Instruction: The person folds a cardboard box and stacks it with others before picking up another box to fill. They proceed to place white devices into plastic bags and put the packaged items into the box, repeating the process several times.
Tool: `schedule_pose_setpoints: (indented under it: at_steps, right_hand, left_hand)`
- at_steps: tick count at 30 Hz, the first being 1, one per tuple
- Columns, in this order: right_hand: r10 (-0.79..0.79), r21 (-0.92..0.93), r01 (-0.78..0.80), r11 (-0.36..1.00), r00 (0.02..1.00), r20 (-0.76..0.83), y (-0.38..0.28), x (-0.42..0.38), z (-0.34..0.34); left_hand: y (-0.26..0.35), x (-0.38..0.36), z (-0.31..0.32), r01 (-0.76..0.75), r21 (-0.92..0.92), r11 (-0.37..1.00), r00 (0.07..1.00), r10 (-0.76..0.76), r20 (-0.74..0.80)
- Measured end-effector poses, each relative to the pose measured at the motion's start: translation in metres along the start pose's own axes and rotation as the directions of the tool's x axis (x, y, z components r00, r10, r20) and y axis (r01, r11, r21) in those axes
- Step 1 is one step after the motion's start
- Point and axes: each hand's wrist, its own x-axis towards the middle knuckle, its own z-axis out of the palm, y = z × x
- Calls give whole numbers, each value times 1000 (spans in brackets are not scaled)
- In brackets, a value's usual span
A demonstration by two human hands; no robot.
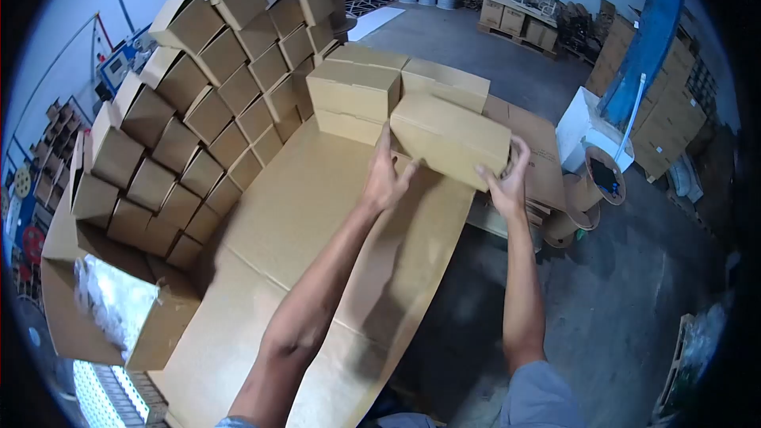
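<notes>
A closed brown cardboard box [452, 139], long and low, is held between my two hands over the far end of the cardboard-covered table [293, 206]. My left hand [384, 180] presses against its left end, fingers pointing up along the side and thumb near the lower edge. At the other end, my right hand [510, 182] grips the box with curled fingers behind and the thumb in front. Directly behind it stand similar boxes, a stacked pair [353, 95] on the left and another box [448, 83] on the right.
Many open-ended cardboard boxes [214, 103] are piled along the table's left side. An open carton with clear plastic [119, 301] stands at the near left. Right of the table are flat cardboard [527, 150], a cable spool [604, 177] and a blue pillar [650, 47].
</notes>
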Motion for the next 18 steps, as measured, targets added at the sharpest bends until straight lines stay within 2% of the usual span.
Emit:
schedule_pose_setpoints:
  at_steps: [1, 4, 5, 8, 9, 12, 13, 16, 17, 18]
  right_hand:
    - [-38, -50, 38, 998, 999, -8, 11, 20, 1]
    - [-63, -146, 62, 987, 998, -3, 75, 61, 9]
    - [-58, -48, 58, 997, 998, -14, 95, 67, 12]
    - [-49, -59, 46, 997, 997, -58, 99, 74, 21]
    - [-44, -66, 39, 997, 997, -71, 101, 75, 22]
    - [-95, -63, 93, 994, 995, -33, 109, 85, 23]
    - [-82, -222, 69, 973, 995, -52, 108, 84, 23]
    - [6, -85, -3, 996, 999, 35, 99, 84, 19]
    - [6, -228, 3, 974, 999, 38, 100, 87, 16]
    - [-5, -225, 18, 974, 998, 57, 106, 89, 12]
  left_hand:
    - [-5, 17, 7, 1, 45, 999, 1000, -2, 15]
    - [-23, 29, 16, -176, 288, 942, 983, 182, 4]
    - [-11, 24, 15, -112, 225, 968, 993, 98, 70]
    - [-4, 15, 18, -253, 356, 900, 944, 150, 293]
    - [4, 19, 19, -319, 457, 830, 925, 168, 339]
    - [6, 41, 31, -461, 571, 679, 884, 299, 359]
    - [6, 51, 36, -461, 624, 631, 887, 317, 335]
    - [-2, 76, 40, -445, 697, 563, 892, 344, 292]
    - [-7, 81, 38, -410, 715, 567, 912, 263, 315]
    - [-11, 85, 37, -418, 720, 553, 908, 269, 320]
